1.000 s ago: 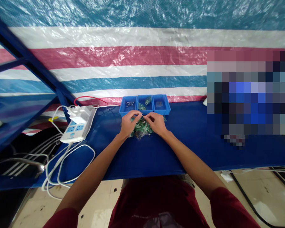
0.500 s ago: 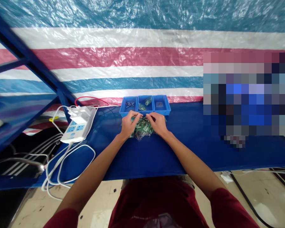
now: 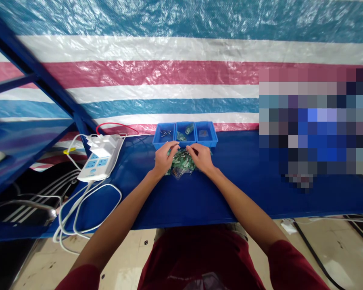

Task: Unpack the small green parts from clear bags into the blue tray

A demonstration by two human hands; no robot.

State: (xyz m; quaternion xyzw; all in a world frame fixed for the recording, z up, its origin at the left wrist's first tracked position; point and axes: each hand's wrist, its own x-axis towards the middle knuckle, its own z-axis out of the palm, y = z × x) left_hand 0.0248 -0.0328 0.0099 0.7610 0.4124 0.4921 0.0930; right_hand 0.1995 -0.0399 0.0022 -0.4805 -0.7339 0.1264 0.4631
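Observation:
A heap of small green pieces [image 3: 183,161], mixed with thin metallic bits and clear plastic, lies on the blue table. My left hand [image 3: 165,157] is over the heap's left side, thumb and fingertips bent close together. Across from it, my right hand [image 3: 202,156] is over the right side with its fingers curled in a pinch. Whatever is between either hand's fingertips is too small to make out. Just beyond are three blue bins: the left bin [image 3: 159,139] holds several screw-like pieces, the middle bin [image 3: 186,143] green pieces, the right bin [image 3: 208,143] a small clear packet.
A white power strip [image 3: 95,175] with plugged-in adapters is on the left of the table [image 3: 181,205], its white cables [image 3: 75,209] looping over the front edge. A striped tarp [image 3: 169,72] hangs behind. A pixelated area covers the right side.
My left fingertips have shifted slightly, and a small pale bit seen near them earlier no longer shows. My right hand stays nearly in place. The bins and heap look the same.

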